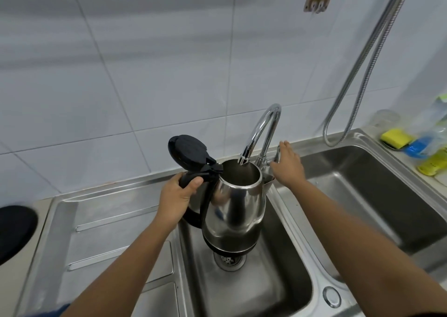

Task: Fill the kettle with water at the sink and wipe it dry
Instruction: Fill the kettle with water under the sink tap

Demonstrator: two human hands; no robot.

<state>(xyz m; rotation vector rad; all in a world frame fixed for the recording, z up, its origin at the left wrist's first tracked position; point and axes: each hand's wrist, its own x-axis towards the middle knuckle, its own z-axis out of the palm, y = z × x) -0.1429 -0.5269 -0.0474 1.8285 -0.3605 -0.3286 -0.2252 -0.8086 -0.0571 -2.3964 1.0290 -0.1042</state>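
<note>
A stainless steel kettle (235, 207) with a black base hangs over the left sink basin (278, 280), above the drain (229, 259). Its black lid (187, 151) stands flipped open. My left hand (177, 200) is shut on the kettle's black handle. The curved chrome faucet (261, 132) ends with its spout just inside the kettle's open mouth. My right hand (287, 165) rests on the faucet lever behind the kettle, fingers spread over it. I cannot tell whether water is running.
A second basin (375, 195) lies to the right, a ribbed draining board (108, 232) to the left. Yellow and blue sponges (396, 138) and bottles sit at the far right corner. A metal hose (362, 69) hangs down the tiled wall. A black round object (14, 232) lies at the left edge.
</note>
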